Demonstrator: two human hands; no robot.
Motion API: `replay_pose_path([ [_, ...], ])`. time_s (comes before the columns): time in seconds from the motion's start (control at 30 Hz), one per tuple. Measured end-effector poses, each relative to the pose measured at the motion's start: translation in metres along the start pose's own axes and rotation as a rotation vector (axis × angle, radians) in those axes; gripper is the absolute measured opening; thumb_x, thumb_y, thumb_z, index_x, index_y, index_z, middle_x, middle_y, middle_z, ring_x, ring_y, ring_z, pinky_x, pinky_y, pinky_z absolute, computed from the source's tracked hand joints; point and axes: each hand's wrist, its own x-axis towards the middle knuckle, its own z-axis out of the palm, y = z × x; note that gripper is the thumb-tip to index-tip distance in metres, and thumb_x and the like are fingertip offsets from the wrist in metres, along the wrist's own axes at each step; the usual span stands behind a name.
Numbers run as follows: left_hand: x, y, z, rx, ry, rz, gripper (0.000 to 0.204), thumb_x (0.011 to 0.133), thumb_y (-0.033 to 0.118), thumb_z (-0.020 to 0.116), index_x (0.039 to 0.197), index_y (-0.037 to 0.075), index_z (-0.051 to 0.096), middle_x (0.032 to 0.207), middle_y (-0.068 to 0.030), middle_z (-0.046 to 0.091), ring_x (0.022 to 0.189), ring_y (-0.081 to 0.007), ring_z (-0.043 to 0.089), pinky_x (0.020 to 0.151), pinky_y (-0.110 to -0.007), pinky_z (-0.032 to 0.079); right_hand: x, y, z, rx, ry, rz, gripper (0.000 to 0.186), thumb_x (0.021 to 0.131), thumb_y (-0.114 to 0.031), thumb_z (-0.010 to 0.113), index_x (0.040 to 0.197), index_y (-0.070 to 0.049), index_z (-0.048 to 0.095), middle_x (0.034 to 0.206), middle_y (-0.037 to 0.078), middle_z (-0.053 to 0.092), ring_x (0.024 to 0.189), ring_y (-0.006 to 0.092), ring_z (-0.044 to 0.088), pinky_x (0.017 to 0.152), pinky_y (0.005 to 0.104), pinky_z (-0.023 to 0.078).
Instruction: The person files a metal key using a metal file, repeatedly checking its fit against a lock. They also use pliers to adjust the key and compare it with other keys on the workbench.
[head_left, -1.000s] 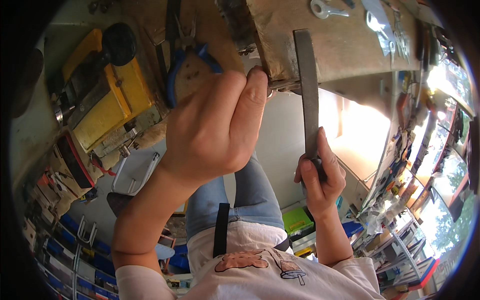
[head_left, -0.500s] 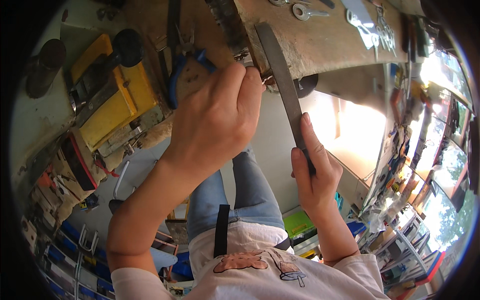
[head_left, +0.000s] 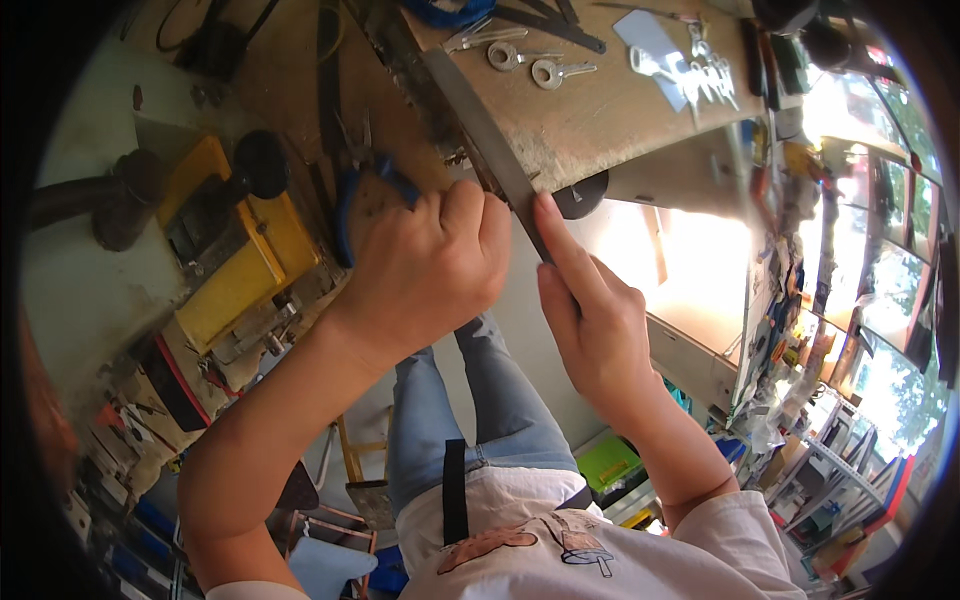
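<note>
My left hand [head_left: 428, 268] is closed in a fist at the front edge of the wooden bench [head_left: 600, 125]. Whatever its fingers pinch is hidden behind them. In my right hand [head_left: 602, 325] is a long, flat, grey metal file [head_left: 487, 138], with my index finger stretched along it and the thumb at its near end. The file slants up and to the left across the bench edge, close beside my left knuckles. Left of that fist lies a pair of pliers with blue handles [head_left: 346, 215].
Loose keys [head_left: 548, 73] and a bunch of keys [head_left: 705, 80] lie on the bench. A yellow machine [head_left: 225, 300] with black knobs stands at the left. Low at the right sits a green box [head_left: 608, 463]. Tools crowd the right wall by a bright window.
My right hand has pushed the file forward and to the left, across the bench edge, and now sits nearer my left fist. The view has shifted, showing more of the bench top.
</note>
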Motion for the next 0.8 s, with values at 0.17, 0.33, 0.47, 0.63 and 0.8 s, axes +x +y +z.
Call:
replay_pose_path([
  [0.17, 0.0, -0.002, -0.002, -0.044, -0.049, -0.033, 0.01, 0.067, 0.008, 0.059, 0.069, 0.006, 0.049, 0.066, -0.0055, 0.046, 0.052, -0.0162, 0.055, 0.042, -0.027, 0.046, 0.011, -0.004, 0.007, -0.002, 0.039, -0.014, 0.058, 0.084, -0.008, 0.061, 0.138, -0.022, 0.045, 0.059, 0.006, 0.047, 0.044, 0.024, 0.048, 0.043, 0.0362, 0.041],
  [0.33, -0.001, 0.0, 0.0, -0.058, -0.028, -0.022, 0.01, 0.066, 0.007, 0.059, 0.069, 0.006, 0.05, 0.065, -0.0058, 0.048, 0.051, -0.0165, 0.055, 0.042, -0.027, 0.046, -0.03, 0.0, -0.002, 0.02, -0.016, 0.062, 0.056, 0.085, -0.007, 0.059, 0.137, -0.02, 0.045, 0.06, 0.009, 0.051, 0.046, 0.027, 0.051, 0.046, 0.0386, 0.043],
  [0.47, 0.0, -0.005, -0.001, -0.071, 0.006, 0.023, 0.01, 0.065, 0.007, 0.059, 0.069, 0.006, 0.05, 0.065, -0.0057, 0.048, 0.051, -0.0165, 0.055, 0.043, -0.026, 0.047, 0.017, -0.014, 0.001, 0.014, -0.036, 0.035, 0.052, 0.085, -0.006, 0.058, 0.135, -0.013, 0.048, 0.06, 0.011, 0.053, 0.048, 0.0276, 0.053, 0.048, 0.038, 0.045],
  [0.63, 0.002, -0.006, -0.001, -0.035, -0.021, 0.023, 0.009, 0.066, 0.007, 0.059, 0.07, 0.006, 0.051, 0.065, -0.006, 0.048, 0.051, -0.0165, 0.055, 0.044, -0.026, 0.046, -0.03, 0.008, 0.002, 0.012, 0.071, 0.008, 0.053, 0.085, -0.007, 0.058, 0.135, -0.019, 0.047, 0.061, 0.011, 0.054, 0.048, 0.029, 0.052, 0.047, 0.0372, 0.044],
  [0.8, 0.0, -0.007, 0.001, -0.07, -0.024, 0.013, 0.009, 0.067, 0.006, 0.059, 0.069, 0.006, 0.05, 0.065, -0.0057, 0.048, 0.051, -0.0167, 0.056, 0.044, -0.026, 0.046, -0.008, -0.006, -0.002, 0.011, 0.01, 0.078, 0.054, 0.084, -0.006, 0.059, 0.135, -0.019, 0.048, 0.061, 0.01, 0.055, 0.049, 0.0279, 0.053, 0.049, 0.0369, 0.045],
])
